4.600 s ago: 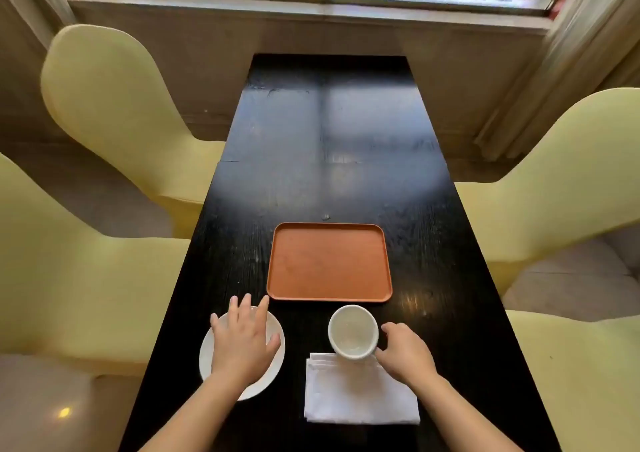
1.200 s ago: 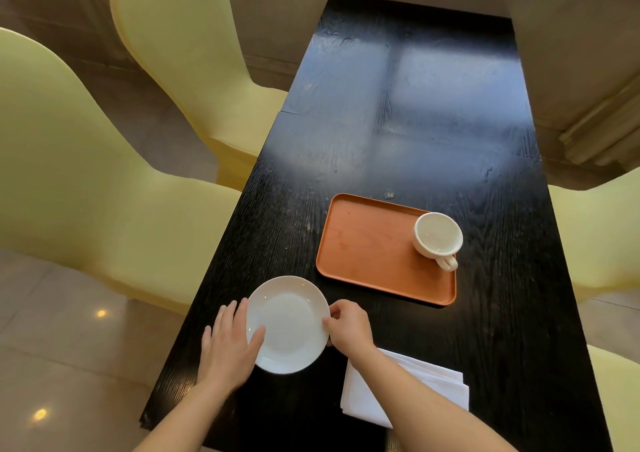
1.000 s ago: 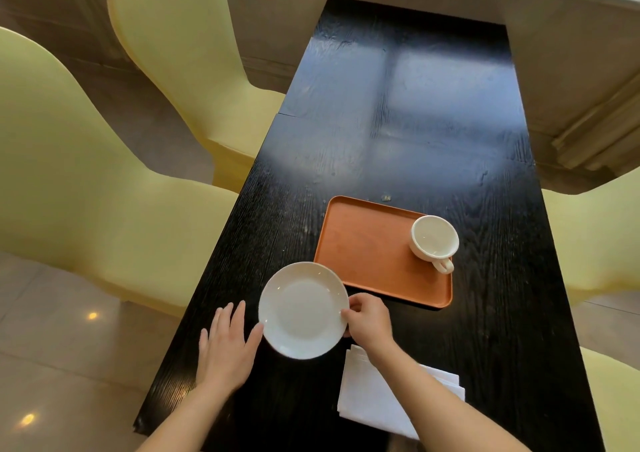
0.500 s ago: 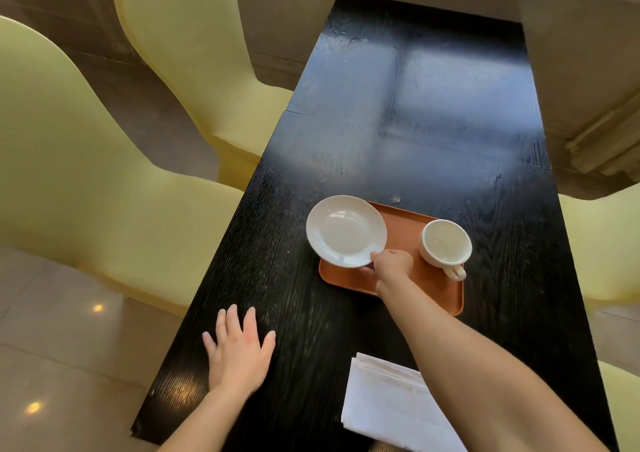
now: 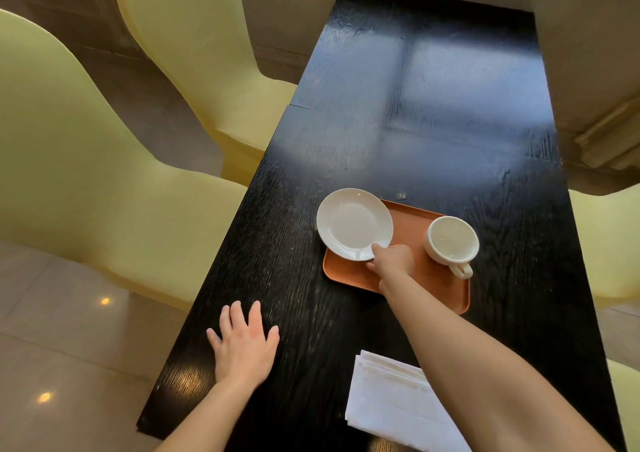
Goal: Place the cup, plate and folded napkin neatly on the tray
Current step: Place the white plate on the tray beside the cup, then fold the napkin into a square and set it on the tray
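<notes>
1. The right hand (image 5: 393,261) pinches the near rim of the plate (image 5: 354,228), thumb on top and the other fingers hidden beneath.
2. The plate hangs over the tray's (image 5: 412,271) far left corner, part of it jutting past the tray's left edge above the tabletop (image 5: 433,112); whether it rests on the tray or is held just above it cannot be told.
3. The cup (image 5: 452,242) stands upright on the tray at its far right corner, handle pointing toward the near edge, apart from the plate.
4. The left hand (image 5: 244,346) lies flat, palm down and fingers spread, on the tabletop by its left edge, holding nothing.
5. The napkin (image 5: 391,403), white and folded, lies on the tabletop at the near edge, partly under the right forearm and clear of the tray.
6. The tray, orange and rectangular, sits askew toward the near half of the tabletop.
7. The tabletop is long, black, grained wood with a sheen of window light on its far half.
8. Pale yellow chairs (image 5: 104,181) stand along both long sides; the floor (image 5: 62,347) on the left is glossy tile with small light spots.
</notes>
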